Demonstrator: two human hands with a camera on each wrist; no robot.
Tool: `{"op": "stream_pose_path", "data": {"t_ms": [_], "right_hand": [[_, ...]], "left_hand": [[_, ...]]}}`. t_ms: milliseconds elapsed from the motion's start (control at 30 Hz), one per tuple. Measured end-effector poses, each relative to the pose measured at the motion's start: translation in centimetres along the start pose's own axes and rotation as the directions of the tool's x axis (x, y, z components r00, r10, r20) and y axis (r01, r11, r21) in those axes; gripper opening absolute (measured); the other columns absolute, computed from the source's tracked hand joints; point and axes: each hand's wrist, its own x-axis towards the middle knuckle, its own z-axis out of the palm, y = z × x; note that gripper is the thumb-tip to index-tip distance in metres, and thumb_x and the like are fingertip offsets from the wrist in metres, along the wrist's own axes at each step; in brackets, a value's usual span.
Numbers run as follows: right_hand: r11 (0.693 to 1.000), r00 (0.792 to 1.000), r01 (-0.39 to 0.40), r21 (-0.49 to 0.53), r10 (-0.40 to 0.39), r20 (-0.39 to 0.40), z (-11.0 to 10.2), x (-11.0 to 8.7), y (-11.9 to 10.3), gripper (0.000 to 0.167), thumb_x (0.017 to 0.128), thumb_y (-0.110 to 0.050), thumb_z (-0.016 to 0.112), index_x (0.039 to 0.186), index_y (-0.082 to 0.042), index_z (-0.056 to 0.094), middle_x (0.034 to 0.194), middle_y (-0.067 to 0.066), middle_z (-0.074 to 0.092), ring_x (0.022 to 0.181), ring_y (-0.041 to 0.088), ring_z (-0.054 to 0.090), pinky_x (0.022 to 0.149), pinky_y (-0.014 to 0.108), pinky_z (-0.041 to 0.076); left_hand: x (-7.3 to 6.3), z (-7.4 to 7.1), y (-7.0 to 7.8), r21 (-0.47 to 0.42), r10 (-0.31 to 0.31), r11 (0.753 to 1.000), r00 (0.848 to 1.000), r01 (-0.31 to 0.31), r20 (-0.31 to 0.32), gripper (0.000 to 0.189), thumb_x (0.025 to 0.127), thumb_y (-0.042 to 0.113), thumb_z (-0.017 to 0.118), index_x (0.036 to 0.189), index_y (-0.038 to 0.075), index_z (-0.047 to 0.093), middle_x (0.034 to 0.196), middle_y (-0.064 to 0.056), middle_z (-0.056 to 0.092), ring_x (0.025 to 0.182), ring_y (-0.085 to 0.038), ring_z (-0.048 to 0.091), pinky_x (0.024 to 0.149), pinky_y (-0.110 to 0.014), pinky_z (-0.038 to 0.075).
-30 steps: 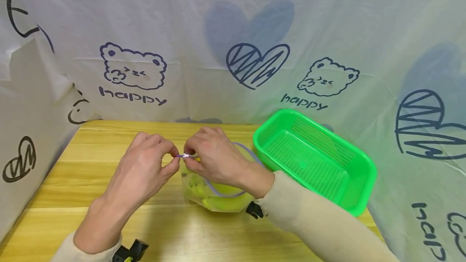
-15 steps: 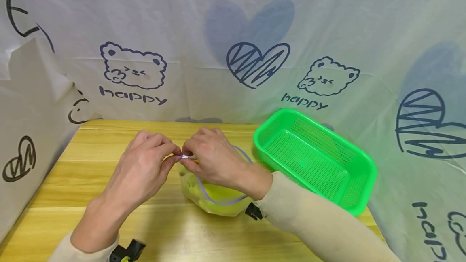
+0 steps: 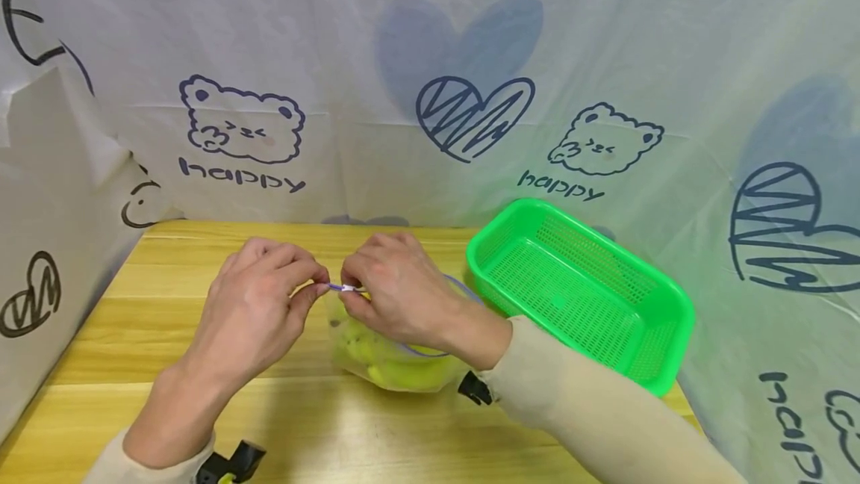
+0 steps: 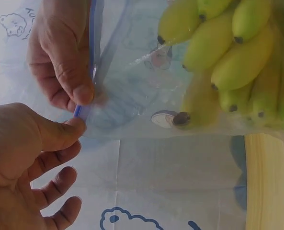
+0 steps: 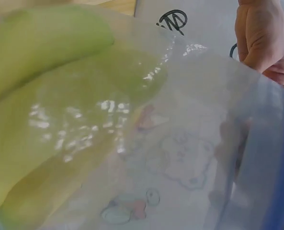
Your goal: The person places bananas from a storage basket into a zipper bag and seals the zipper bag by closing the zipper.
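A clear zip bag [image 3: 349, 372] holds several small green-yellow bananas [image 4: 242, 62] and stands on the table below both hands. Purple-blue trim [image 4: 77, 111] runs along its mouth, which hangs in a loop behind the right wrist. My left hand [image 3: 258, 297] pinches one end of this trim between thumb and index finger, its other fingers loosely bent in the left wrist view. Just to the right, my right hand [image 3: 396, 286] pinches the trim at a small white slider [image 3: 347, 287]. Through the film in the right wrist view, bananas [image 5: 51, 120] appear large and blurred.
A green perforated plastic basket [image 3: 558, 301] stands to the right of the bag, with nothing visible inside. The wooden table [image 3: 201, 260] is bounded by a printed white cloth [image 3: 363, 163] at the back and sides.
The hands came together half a second ago and are slightly apart again now, the left having shifted a little left. The mouth loop sagged wider, then drew back up.
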Motion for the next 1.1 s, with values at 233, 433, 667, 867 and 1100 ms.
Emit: {"op": "stream_pose_path", "data": {"t_ms": [233, 433, 667, 867, 1100], "right_hand": [[1.000, 0.999, 0.002, -0.019, -0.001, 0.040, -0.5, -0.9, 1.1, 0.010, 0.099, -0.027, 0.069, 0.094, -0.018, 0.070, 0.091, -0.008, 0.071, 0.106, 0.019, 0.064, 0.104, 0.049, 0.045], [0.998, 0.999, 0.021, -0.058, -0.019, 0.040, -0.7, -2.2, 2.4, 0.008, 0.099, -0.024, 0.068, 0.094, -0.018, 0.071, 0.092, -0.005, 0.073, 0.107, 0.022, 0.065, 0.106, 0.052, 0.043], [0.997, 0.998, 0.014, -0.079, -0.009, 0.062, -1.1, -3.5, 3.9, 0.007, 0.099, -0.024, 0.070, 0.097, -0.017, 0.073, 0.096, -0.006, 0.075, 0.109, 0.023, 0.066, 0.110, 0.055, 0.043], [0.999, 0.998, -0.010, -0.053, 0.013, 0.056, -1.3, -4.6, 4.8, 0.008, 0.098, -0.024, 0.073, 0.095, -0.016, 0.072, 0.094, -0.005, 0.074, 0.106, 0.023, 0.066, 0.106, 0.054, 0.044], [1.000, 1.000, -0.026, -0.004, 0.027, 0.014, -0.9, -4.9, 5.0, 0.009, 0.099, -0.023, 0.073, 0.095, -0.015, 0.071, 0.093, -0.004, 0.073, 0.103, 0.023, 0.065, 0.098, 0.050, 0.046]], "left_hand": [[0.0, -0.5, -0.7, 0.006, -0.034, 0.999, 0.999, 0.034, 0.018, 0.014, 0.081, 0.004, 0.087, 0.088, 0.013, 0.078, 0.095, 0.001, 0.075, 0.095, -0.028, 0.060, 0.077, -0.046, 0.049], [-0.3, -0.8, -1.6, 0.018, -0.065, 0.998, 0.997, 0.064, 0.035, 0.014, 0.081, 0.005, 0.087, 0.089, 0.013, 0.078, 0.097, 0.001, 0.076, 0.095, -0.029, 0.060, 0.078, -0.047, 0.049], [-0.8, -1.2, -2.5, 0.029, -0.125, 0.992, 0.991, 0.123, 0.051, 0.012, 0.085, 0.005, 0.084, 0.090, 0.014, 0.078, 0.101, -0.001, 0.076, 0.097, -0.029, 0.060, 0.076, -0.048, 0.050], [-1.0, -1.5, -2.8, 0.010, -0.143, 0.990, 0.986, 0.143, 0.085, 0.009, 0.088, 0.006, 0.082, 0.092, 0.013, 0.077, 0.102, -0.003, 0.076, 0.099, -0.029, 0.058, 0.081, -0.048, 0.048], [-1.0, -1.7, -2.5, -0.024, -0.175, 0.983, 0.975, 0.180, 0.137, 0.010, 0.089, 0.009, 0.083, 0.095, 0.014, 0.077, 0.103, -0.003, 0.073, 0.104, -0.030, 0.055, 0.084, -0.047, 0.047]]}}
